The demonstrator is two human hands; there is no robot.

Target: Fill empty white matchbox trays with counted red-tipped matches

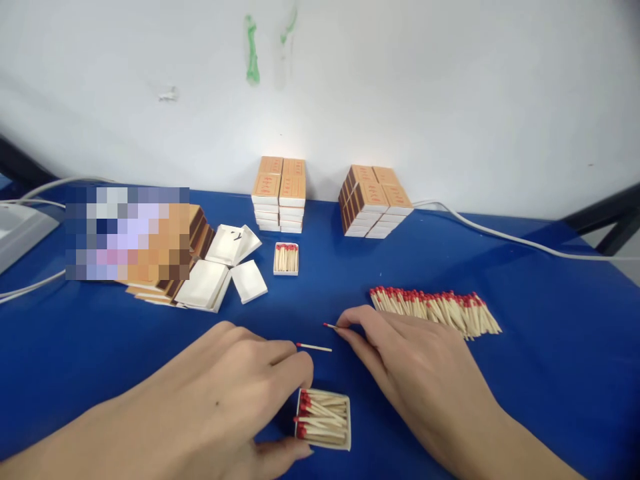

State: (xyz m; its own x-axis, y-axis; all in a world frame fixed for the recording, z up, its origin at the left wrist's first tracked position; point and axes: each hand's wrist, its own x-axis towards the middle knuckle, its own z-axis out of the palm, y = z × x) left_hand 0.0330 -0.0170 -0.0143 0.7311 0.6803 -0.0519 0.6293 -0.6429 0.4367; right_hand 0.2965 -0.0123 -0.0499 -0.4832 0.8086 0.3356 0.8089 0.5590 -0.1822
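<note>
In the lower middle of the head view, an open matchbox tray [325, 420] is filled with red-tipped matches lying sideways. My left hand [235, 387] is closed round the tray's left side, thumb at the near edge and a finger at the far edge. One match [314, 347] lies just beyond the tray, its red head by a left fingertip; whether they touch I cannot tell. Thumb and index finger of my right hand [405, 360] pinch another match [329, 326], head pointing left. Partly behind that hand, a row of loose matches [435, 307] spreads on the table.
Another filled matchbox tray [286, 260] rests farther back. Two stacks of matchboxes, one left [279, 190] and one right [375, 200], stand by the wall. White empty trays [205, 283] and orange sleeves [195, 233] pile up at left. Cables [475, 227] run along the blue table's [320, 293] back.
</note>
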